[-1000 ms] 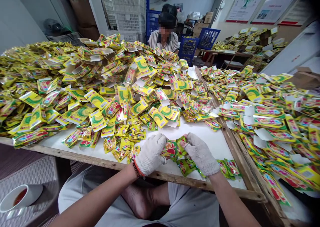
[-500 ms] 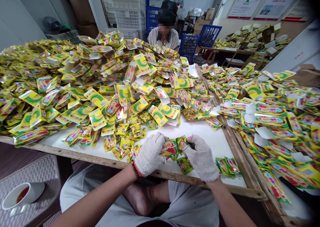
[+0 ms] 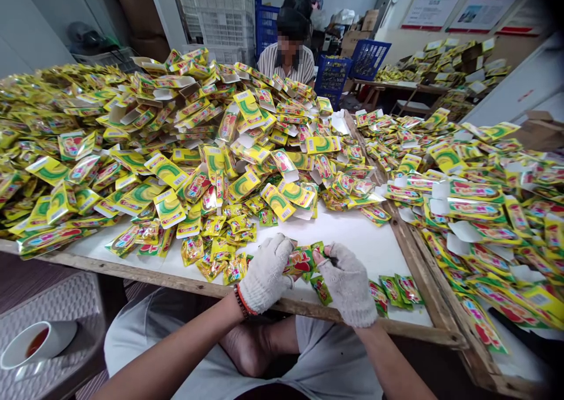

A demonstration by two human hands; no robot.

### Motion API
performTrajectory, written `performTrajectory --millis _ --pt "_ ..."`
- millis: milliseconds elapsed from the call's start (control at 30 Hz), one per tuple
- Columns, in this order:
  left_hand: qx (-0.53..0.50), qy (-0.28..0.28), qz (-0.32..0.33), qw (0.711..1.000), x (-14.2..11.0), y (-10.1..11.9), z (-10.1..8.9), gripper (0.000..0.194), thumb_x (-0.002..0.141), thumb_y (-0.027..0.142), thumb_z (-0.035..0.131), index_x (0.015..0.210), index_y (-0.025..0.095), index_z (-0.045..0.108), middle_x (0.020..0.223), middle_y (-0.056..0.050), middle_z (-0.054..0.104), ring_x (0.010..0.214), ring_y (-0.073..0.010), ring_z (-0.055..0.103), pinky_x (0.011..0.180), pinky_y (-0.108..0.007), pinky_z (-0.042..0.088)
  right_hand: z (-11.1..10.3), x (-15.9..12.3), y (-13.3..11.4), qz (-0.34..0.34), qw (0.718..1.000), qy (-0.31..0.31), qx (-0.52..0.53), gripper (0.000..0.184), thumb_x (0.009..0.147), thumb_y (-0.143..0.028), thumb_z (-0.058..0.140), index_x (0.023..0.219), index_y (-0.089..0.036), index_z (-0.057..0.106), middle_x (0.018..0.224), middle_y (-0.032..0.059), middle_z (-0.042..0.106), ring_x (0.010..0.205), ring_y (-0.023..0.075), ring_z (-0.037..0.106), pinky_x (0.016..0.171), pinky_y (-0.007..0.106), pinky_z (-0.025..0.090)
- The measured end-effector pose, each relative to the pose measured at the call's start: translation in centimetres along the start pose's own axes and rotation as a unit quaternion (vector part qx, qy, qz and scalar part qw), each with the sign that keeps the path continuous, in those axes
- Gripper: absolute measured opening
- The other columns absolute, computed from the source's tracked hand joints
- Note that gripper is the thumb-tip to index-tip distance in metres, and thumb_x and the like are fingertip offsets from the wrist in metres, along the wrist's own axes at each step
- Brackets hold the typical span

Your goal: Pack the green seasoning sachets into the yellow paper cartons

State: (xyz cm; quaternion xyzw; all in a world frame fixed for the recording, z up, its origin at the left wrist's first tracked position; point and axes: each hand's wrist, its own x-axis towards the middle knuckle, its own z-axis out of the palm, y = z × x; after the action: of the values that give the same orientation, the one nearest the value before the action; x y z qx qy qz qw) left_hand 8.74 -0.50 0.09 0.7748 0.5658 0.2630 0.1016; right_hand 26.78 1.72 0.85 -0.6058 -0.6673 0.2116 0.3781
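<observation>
My left hand (image 3: 268,274), in a whitish knit glove with bare fingertips, is closed on the left end of a small green, yellow and red printed packet (image 3: 300,260). At the packet's right end, the gloved fingers of my right hand (image 3: 351,283) pinch it, so both hands hold it just above the white tabletop (image 3: 352,229). One green sachet (image 3: 321,290) lies below the held packet, partly behind my right hand. Several more green sachets (image 3: 393,292) lie to the right of that hand. Yellow sachets (image 3: 220,250) are heaped left of my left hand.
A high pile of yellow printed boxes (image 3: 189,130) covers the table's back and left. Beyond a wooden divider (image 3: 414,253) lie many more boxes (image 3: 476,209). Across the table sits a person (image 3: 287,59). A cup of brown liquid (image 3: 42,342) stands on a stool (image 3: 61,303) at lower left.
My right hand has moved slightly left and down, bringing the piece it pinches against the packet in my left hand. Another green sachet now shows right of my right hand.
</observation>
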Motion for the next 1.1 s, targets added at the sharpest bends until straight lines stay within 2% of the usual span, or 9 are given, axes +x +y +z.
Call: performTrajectory --millis 133,333,433,567,667,767,833,967,1100 --pt "-0.014 0.004 -0.003 1.0 -0.5 -0.4 0.3 0.046 0.074 0.03 0.066 0.114 0.021 0.045 0.111 -0.008 0.053 0.101 -0.0253 0.051 0.088 -0.04 0.046 -1.9 0.1 -0.2 0.013 0.983 -0.177 0.038 0.027 0.085 -0.041 0.05 0.086 -0.018 0.065 0.069 0.0034 0.069 0.065 0.0172 0.061 0.064 0.027 0.046" --pt "0.016 -0.011 0.003 1.0 -0.7 0.1 0.6 0.046 0.07 0.015 0.061 0.114 0.021 0.048 0.117 -0.009 0.051 0.109 -0.0274 0.048 0.093 -0.042 0.045 -4.2 -0.4 -1.6 0.093 0.891 -0.404 0.184 0.027 0.091 -0.04 0.04 0.076 -0.02 0.05 0.044 -0.0039 0.057 0.04 0.0121 0.05 0.046 0.022 0.037" --pt "0.032 -0.018 0.007 0.999 -0.8 0.2 0.7 0.052 0.068 0.013 0.059 0.117 0.02 0.046 0.123 -0.009 0.05 0.113 -0.0283 0.046 0.097 -0.043 0.043 -3.8 -0.2 -1.5 0.086 0.907 -0.388 0.138 0.028 0.091 -0.04 0.04 0.072 -0.021 0.048 0.044 -0.0036 0.056 0.042 0.0131 0.052 0.05 0.023 0.039" --pt "0.056 -0.042 -0.006 0.998 -0.9 0.2 0.3 0.056 0.068 0.017 0.061 0.121 0.02 0.045 0.126 -0.009 0.049 0.113 -0.0296 0.046 0.096 -0.044 0.043 -2.9 0.4 -0.3 -0.048 0.975 -0.213 -0.036 0.03 0.088 -0.037 0.046 0.063 -0.021 0.047 0.057 -0.0003 0.056 0.057 0.0144 0.051 0.059 0.026 0.037" --pt "0.041 -0.055 -0.014 0.998 -0.9 0.6 0.1 0.056 0.07 0.019 0.062 0.122 0.02 0.044 0.126 -0.009 0.049 0.113 -0.0288 0.047 0.096 -0.042 0.043 -1.8 0.1 0.2 -0.121 0.981 -0.101 -0.111 0.026 0.086 -0.032 0.049 0.063 -0.021 0.047 0.067 0.0019 0.054 0.064 0.0153 0.048 0.063 0.027 0.036" --pt "0.022 -0.051 -0.03 0.998 -0.9 0.7 0.3 0.054 0.071 0.022 0.063 0.122 0.02 0.043 0.122 -0.009 0.051 0.112 -0.028 0.047 0.096 -0.042 0.043 -0.8 -0.6 -0.2 -0.091 0.986 -0.056 -0.13 0.024 0.087 -0.031 0.047 0.066 -0.021 0.049 0.068 0.0028 0.056 0.064 0.0156 0.049 0.063 0.028 0.036" --pt "0.026 -0.051 -0.036 0.998 -0.8 0.6 0.4 0.052 0.071 0.02 0.062 0.12 0.02 0.044 0.12 -0.009 0.051 0.112 -0.028 0.048 0.096 -0.043 0.043 -0.7 -0.7 -0.6 -0.068 0.986 -0.098 -0.117 0.026 0.087 -0.032 0.046 0.063 -0.021 0.048 0.065 0.0025 0.057 0.062 0.0155 0.049 0.061 0.027 0.036" --pt "0.04 -0.064 -0.031 0.997 -0.6 0.0 0.4 0.052 0.069 0.015 0.06 0.118 0.021 0.045 0.122 -0.009 0.05 0.112 -0.0279 0.047 0.096 -0.042 0.042 -2.2 -0.3 -1.0 0.01 0.952 -0.306 0.003 0.028 0.088 -0.033 0.043 0.064 -0.021 0.049 0.048 -0.0033 0.051 0.048 0.0128 0.05 0.05 0.023 0.036" --pt "0.029 -0.067 -0.019 0.997 -0.5 0.4 0.6 0.053 0.066 0.012 0.059 0.118 0.02 0.048 0.122 -0.009 0.051 0.111 -0.0281 0.048 0.095 -0.042 0.043 -3.5 -0.3 -1.3 0.042 0.922 -0.381 0.057 0.025 0.089 -0.033 0.043 0.069 -0.021 0.052 0.04 -0.0056 0.053 0.041 0.0119 0.05 0.048 0.021 0.038"
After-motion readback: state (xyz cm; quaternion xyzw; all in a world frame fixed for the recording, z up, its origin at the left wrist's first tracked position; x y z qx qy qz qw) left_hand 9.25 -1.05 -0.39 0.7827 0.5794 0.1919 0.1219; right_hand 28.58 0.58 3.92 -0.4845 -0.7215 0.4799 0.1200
